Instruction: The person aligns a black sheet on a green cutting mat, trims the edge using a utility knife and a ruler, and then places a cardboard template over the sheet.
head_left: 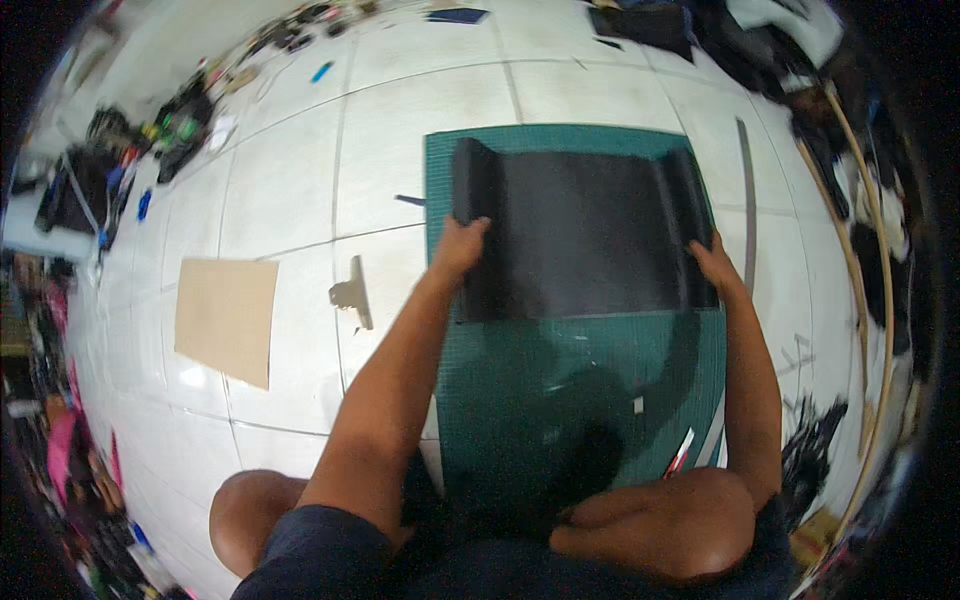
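A black sheet of fabric-like material lies across the upper part of a green cutting mat. Both of its side ends curl up into rolls. My left hand grips the left roll, its thumb on top of the material. On the opposite side, my right hand holds the right roll near its outer edge; some of those fingers are hidden. A cutter knife with a red handle rests on the mat by my right knee. One small whitish scrap lies below the sheet.
Left of the mat are a tan card piece and a greyish clamp-shaped piece on white tiles. A long grey strip lies to the right, with wooden poles beyond it. Clutter lines the room's edges, including dark material.
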Demonstrator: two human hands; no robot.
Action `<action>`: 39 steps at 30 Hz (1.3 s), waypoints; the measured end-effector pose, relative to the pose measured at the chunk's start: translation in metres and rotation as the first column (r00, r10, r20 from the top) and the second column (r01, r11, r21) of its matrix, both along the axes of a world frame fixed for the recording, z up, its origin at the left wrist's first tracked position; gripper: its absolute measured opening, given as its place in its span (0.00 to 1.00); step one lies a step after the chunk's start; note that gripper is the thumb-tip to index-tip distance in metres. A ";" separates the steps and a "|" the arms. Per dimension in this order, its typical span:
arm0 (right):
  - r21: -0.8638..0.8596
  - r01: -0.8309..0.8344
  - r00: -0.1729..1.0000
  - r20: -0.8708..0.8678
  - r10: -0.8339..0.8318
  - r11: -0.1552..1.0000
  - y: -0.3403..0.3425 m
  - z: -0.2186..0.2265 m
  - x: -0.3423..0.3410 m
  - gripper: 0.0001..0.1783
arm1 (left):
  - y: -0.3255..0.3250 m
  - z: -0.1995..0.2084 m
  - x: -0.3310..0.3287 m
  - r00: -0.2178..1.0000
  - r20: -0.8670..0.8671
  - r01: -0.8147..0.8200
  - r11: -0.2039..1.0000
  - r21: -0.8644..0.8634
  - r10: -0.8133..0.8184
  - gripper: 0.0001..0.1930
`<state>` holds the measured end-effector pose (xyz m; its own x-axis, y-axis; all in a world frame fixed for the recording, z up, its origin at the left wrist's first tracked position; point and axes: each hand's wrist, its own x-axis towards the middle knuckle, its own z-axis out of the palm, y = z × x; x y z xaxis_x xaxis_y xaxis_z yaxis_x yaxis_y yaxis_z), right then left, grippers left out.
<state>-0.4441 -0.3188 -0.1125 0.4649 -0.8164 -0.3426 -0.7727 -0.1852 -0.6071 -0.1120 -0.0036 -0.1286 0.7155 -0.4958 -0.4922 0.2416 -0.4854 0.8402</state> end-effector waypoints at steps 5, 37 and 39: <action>-0.068 -0.024 0.998 -0.056 0.021 0.997 -0.014 -0.041 0.004 0.41 | 0.019 -0.038 0.015 0.963 0.271 -0.033 0.994 0.106 0.004 0.39; -0.383 0.056 0.904 0.412 0.116 0.922 0.121 0.097 -0.017 0.39 | 0.262 -0.080 0.135 0.958 0.274 -0.197 0.890 0.412 0.085 0.28; -0.363 -0.073 0.919 0.337 0.204 0.929 0.154 0.108 -0.034 0.36 | 0.238 -0.079 0.108 0.937 0.347 -0.170 0.911 0.375 0.032 0.19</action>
<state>-0.4779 -0.1646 -0.0042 0.6193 -0.7695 0.1558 -0.4616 -0.5174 -0.7206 -0.0044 0.2344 -0.2076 0.9048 -0.2265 -0.3605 0.0536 -0.7794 0.6242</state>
